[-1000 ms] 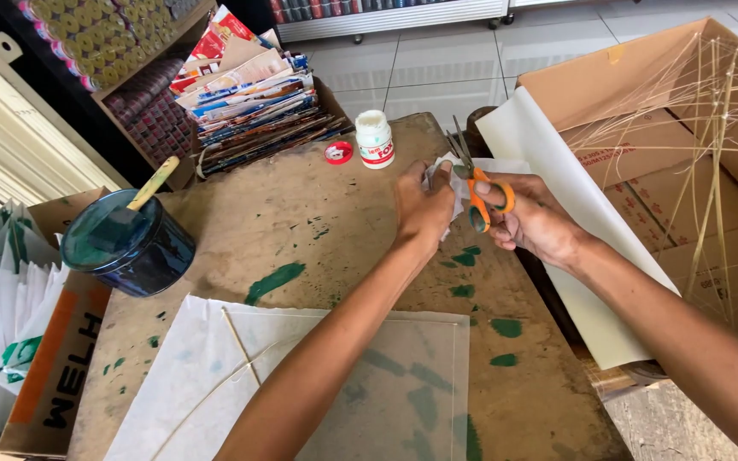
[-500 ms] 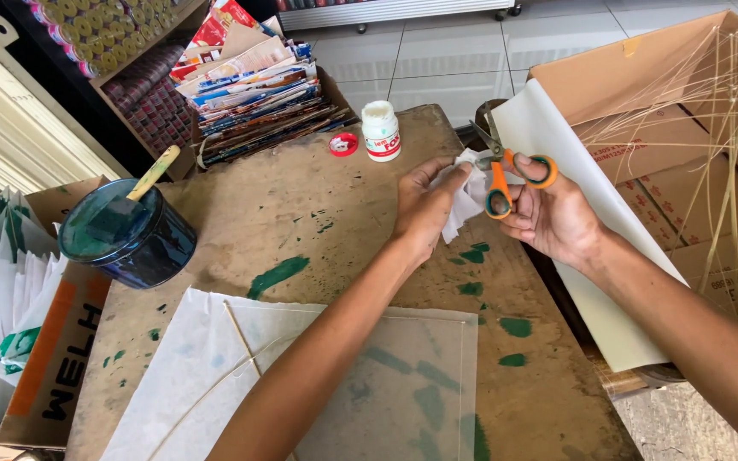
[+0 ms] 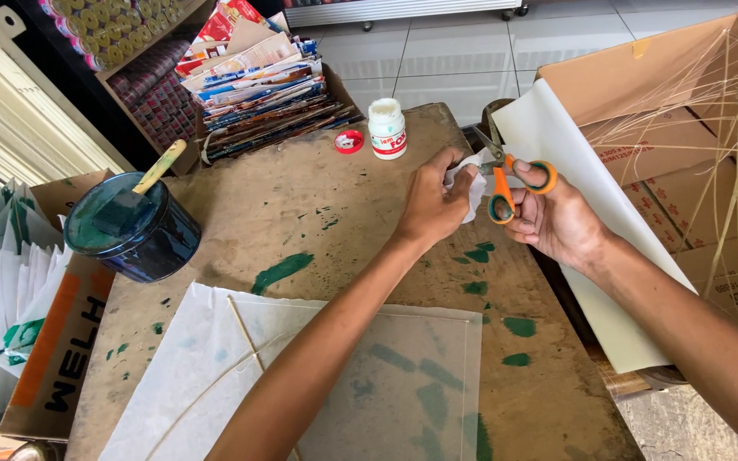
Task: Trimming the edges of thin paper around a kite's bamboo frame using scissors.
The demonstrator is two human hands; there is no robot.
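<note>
Work surface: a brown table [image 3: 318,222] smeared with green paint, tiled floor beyond. At its far right edge, the left hand [image 3: 433,205] pinches a white paper scrap [image 3: 471,183] — the right hand [image 3: 557,222] grips orange-handled scissors [image 3: 506,183], blades at the scrap. Glue bottle [image 3: 387,128] stands just beyond; paint pot [image 3: 134,226] far left.

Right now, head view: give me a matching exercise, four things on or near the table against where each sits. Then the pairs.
Things:
1. scissors
2. white bottle
3. dark blue pot
4. red cap

Places:
A. left side of the table, brush standing in it
B. in the right hand
C. lying just left of the white bottle
D. far table edge, upright, beyond the left hand

Pairs: 1-B, 2-D, 3-A, 4-C
</note>
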